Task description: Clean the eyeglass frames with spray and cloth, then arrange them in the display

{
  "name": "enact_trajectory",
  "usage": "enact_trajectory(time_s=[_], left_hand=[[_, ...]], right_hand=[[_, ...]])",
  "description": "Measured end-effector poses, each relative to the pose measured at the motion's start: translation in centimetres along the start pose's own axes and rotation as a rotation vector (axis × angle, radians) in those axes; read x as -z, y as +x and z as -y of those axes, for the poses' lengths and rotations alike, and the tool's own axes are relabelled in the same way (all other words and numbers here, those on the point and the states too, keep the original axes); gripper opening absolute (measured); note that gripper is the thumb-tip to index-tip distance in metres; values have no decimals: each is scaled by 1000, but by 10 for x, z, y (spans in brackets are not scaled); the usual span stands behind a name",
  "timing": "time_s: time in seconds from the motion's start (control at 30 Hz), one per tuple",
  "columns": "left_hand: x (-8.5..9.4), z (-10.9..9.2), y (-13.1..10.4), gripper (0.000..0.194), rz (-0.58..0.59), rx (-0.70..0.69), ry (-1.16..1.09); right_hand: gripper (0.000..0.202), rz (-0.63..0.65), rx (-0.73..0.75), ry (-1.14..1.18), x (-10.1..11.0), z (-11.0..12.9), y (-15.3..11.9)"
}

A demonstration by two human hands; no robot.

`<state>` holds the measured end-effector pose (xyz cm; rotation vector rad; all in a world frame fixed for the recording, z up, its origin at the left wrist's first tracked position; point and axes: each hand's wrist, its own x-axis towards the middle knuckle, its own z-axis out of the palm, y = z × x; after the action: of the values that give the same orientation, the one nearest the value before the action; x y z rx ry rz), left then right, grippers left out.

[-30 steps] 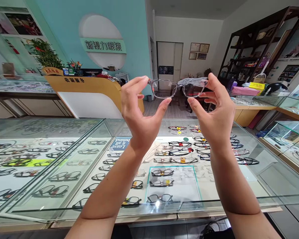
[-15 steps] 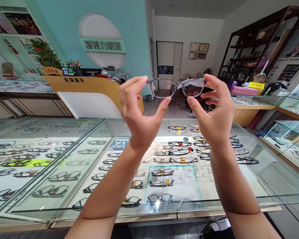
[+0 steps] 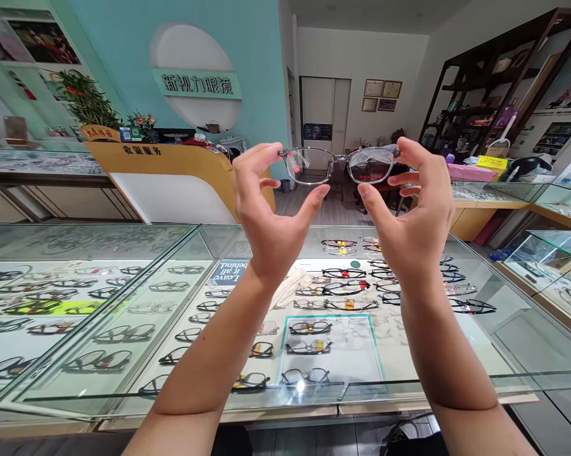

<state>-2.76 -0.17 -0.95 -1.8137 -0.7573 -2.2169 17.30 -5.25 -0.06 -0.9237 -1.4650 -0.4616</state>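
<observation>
Left hand [image 3: 273, 202] and right hand [image 3: 416, 196] clamped on opposite ends of clear glasses [image 3: 341, 158], thumbs below the rims; thumb contact can't be told. Glasses aloft, well above the glass counter [image 3: 285, 413]. Since half a second ago: frame turned slightly, red mark at left lens plainer. Reading: same hold, new angle. Beneath: rows of display frames [image 3: 346, 288].

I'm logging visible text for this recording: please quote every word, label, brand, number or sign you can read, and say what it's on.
"新视力眼镜": round wall sign
"收银服务": yellow-fronted counter
"Leave it all behind.": blue card in the glass case
Too small or blurred to read: red print on a lens of the held glasses; teal-bordered card; yellow box; right-hand poster.
</observation>
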Motion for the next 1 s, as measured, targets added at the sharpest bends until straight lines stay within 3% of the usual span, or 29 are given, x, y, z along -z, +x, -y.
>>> enact_trajectory(time_s=[0.2,0.5,0.8,1.0], left_hand=[[-5,7,0,80,12,72,-72],[-7,6,1,84,59,102,-79],[-4,23,-5,83,-40,-172,34],[-2,22,-6,82,-5,-146,24]], right_hand=[[55,-29,8,-25,-1,15,-2],[59,-22,-7,-16,-2,20,-3],[56,-4,27,88,-14,-4,-6],[56,3,25,170,-17,-9,-7]])
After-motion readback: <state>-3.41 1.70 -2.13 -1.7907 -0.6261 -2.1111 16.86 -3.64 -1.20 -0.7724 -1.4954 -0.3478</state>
